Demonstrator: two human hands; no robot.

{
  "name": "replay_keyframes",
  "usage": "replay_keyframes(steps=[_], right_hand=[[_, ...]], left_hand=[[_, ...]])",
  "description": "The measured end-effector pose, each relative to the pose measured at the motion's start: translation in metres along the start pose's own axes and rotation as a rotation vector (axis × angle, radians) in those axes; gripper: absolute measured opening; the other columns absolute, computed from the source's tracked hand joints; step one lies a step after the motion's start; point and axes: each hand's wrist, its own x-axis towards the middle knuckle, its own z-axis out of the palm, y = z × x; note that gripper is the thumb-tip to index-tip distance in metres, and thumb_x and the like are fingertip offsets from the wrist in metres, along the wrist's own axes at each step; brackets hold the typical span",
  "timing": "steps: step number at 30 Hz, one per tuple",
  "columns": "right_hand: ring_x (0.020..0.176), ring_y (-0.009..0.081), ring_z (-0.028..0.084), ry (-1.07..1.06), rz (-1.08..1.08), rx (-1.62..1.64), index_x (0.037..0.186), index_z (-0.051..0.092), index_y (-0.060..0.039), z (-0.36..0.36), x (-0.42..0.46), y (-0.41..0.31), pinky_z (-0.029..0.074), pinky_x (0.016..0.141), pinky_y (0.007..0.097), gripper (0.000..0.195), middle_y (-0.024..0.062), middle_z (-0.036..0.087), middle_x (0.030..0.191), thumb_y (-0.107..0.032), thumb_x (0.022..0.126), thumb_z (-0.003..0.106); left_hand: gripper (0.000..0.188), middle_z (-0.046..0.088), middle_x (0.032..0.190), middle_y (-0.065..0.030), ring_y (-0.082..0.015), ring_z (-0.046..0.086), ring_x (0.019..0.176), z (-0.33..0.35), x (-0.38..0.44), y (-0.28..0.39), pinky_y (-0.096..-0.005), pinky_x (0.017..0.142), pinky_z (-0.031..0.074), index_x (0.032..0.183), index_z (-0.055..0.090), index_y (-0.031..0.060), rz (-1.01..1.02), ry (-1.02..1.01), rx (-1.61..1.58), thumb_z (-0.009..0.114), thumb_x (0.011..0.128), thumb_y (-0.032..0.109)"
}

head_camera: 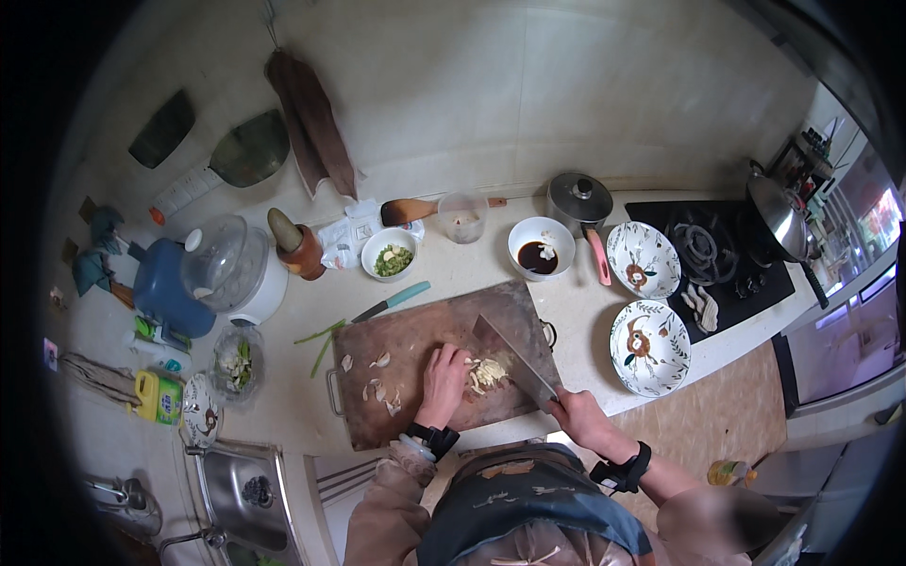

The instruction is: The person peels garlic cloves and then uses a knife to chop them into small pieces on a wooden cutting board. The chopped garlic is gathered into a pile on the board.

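My right hand (582,419) grips the handle of a cleaver (520,368), whose broad blade slants over the right part of a wooden cutting board (425,318). Just left of the blade lies a small heap of chopped garlic (490,373). My left hand (446,378) is on the board with its fingers bent, the fingertips at the heap's left edge. A pale bit shows by them, but whether they pinch it is hidden. Garlic skins (381,389) are scattered on the board's left side.
Behind the board are a teal-handled knife (393,301), a bowl of chopped greens (393,262), a bowl of dark sauce (539,258) and a lidded saucepan (579,201). Patterned bowls (649,348) stand right, before a gas stove (708,247). A sink (244,488) lies left.
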Motion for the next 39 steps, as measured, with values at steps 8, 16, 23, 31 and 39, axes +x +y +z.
replay_keyframes(steps=[8, 16, 23, 31, 39], right_hand=[[0.075, 0.0490, 0.063, -0.015, -0.042, 0.032, 0.098, 0.058, 0.0011, 0.006, -0.007, -0.006, 0.051, 0.067, 0.0548, 0.017, 0.0285, 0.063, 0.073, -0.015, 0.095, 0.060], [0.072, 0.0491, 0.062, -0.008, -0.056, 0.004, 0.096, 0.057, 0.0003, 0.017, 0.004, -0.006, 0.051, 0.066, 0.0560, 0.017, 0.0285, 0.062, 0.072, -0.017, 0.095, 0.060], [0.072, 0.0488, 0.063, -0.039, -0.129, 0.022, 0.096, 0.057, 0.0012, 0.023, 0.003, -0.012, 0.051, 0.065, 0.0560, 0.018, 0.0290, 0.062, 0.072, -0.016, 0.095, 0.060], [0.077, 0.0483, 0.064, -0.175, -0.116, 0.092, 0.096, 0.060, 0.0016, 0.041, 0.011, -0.016, 0.051, 0.068, 0.0545, 0.021, 0.0291, 0.063, 0.077, -0.020, 0.094, 0.061], [0.076, 0.0492, 0.063, -0.048, -0.048, 0.030, 0.095, 0.058, 0.0010, 0.023, 0.009, 0.002, 0.052, 0.069, 0.0557, 0.019, 0.0298, 0.063, 0.075, -0.018, 0.094, 0.060]], left_hand=[[0.013, 0.057, 0.098, -0.0146, -0.0367, 0.059, 0.097, -0.023, -0.029, -0.026, -0.0468, 0.080, 0.050, 0.094, 0.064, 0.0008, 0.023, -0.153, 0.074, 0.069, 0.082, 0.004], [0.016, 0.054, 0.103, -0.0152, -0.0370, 0.057, 0.101, -0.004, -0.017, -0.019, -0.0471, 0.083, 0.050, 0.099, 0.063, 0.0029, -0.041, -0.082, 0.040, 0.069, 0.086, 0.009], [0.011, 0.058, 0.101, -0.0143, -0.0335, 0.060, 0.100, -0.022, -0.033, -0.025, -0.0429, 0.086, 0.051, 0.094, 0.065, 0.0046, 0.021, -0.157, 0.194, 0.065, 0.087, 0.012], [0.014, 0.057, 0.103, -0.0146, -0.0345, 0.059, 0.099, -0.047, -0.090, -0.030, -0.0426, 0.082, 0.050, 0.100, 0.065, 0.0016, -0.021, -0.156, 0.122, 0.064, 0.086, 0.005], [0.021, 0.058, 0.101, -0.0106, -0.0304, 0.060, 0.097, 0.010, -0.037, 0.011, -0.0410, 0.082, 0.052, 0.100, 0.065, 0.0036, 0.273, -0.094, -0.007, 0.061, 0.079, 0.003]])
